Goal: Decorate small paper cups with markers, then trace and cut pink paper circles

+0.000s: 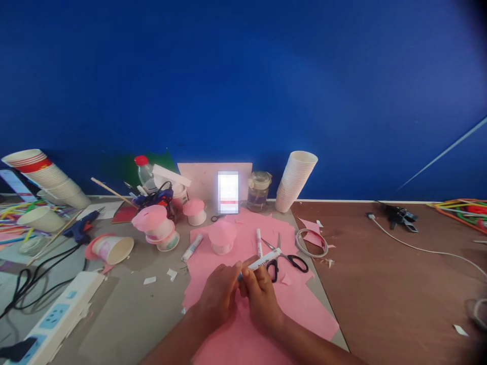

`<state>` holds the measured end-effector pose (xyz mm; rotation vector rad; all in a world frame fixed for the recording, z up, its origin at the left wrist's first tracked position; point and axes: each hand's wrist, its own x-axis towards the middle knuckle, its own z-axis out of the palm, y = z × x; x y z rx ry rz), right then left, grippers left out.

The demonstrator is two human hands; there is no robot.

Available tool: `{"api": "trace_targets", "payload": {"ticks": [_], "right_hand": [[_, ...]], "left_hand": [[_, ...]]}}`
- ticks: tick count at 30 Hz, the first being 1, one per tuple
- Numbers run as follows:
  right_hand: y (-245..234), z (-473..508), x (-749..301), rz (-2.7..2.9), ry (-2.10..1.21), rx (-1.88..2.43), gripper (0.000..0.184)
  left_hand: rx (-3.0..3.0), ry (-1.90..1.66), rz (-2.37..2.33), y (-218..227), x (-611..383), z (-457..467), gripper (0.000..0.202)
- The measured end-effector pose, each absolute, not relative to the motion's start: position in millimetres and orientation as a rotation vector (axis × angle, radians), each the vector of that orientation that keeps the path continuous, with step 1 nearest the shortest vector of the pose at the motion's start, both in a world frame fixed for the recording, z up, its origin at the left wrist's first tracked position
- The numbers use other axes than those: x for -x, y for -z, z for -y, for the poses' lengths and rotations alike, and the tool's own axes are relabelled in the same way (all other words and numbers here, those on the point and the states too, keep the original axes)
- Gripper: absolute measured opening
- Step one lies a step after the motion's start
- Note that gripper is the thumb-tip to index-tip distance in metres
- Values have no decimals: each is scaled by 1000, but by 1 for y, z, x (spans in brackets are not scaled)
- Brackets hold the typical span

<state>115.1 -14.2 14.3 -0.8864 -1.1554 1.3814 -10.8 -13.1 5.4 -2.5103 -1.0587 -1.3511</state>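
Both hands meet over sheets of pink paper (289, 304) in front of me. My right hand (261, 296) grips a white marker pen (264, 260) by its barrel, the pen pointing up and to the right. My left hand (220, 294) is closed with its fingertips pinched at the pen's lower end, where a bit of blue shows. Black-handled scissors (291, 258) lie just beyond the pen. A second white marker (259, 241) lies on the paper, next to a pink-capped cup (222, 238).
A stack of white paper cups (294, 180), a glass jar (258, 191) and a lit phone (228, 192) stand at the back. Left: pink-covered cups (155, 225), a glue gun (79, 228), a power strip (61, 314), cables. Right: tape roll (312, 242), white cable (418, 248).
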Motion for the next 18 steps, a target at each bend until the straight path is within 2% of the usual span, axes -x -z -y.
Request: {"api": "trace_targets", "payload": {"ticks": [10,14,17,18], "right_hand": [[-14,-3,-118,1108,-1382,999,30],[-21,-32,-144,1089,-1088,1247,28],[-21,-55,-163,1307,-885,1509,17],[-20,-60,-167,1420,-809,1609,20]], "left_hand": [[2573,1343,1258,6,17,8,49],[2637,1458,1277,2,20,8,49],[2568,1416,1273,-1,22,7,42],[2534,1398,1278,-1,22,6,40]]}}
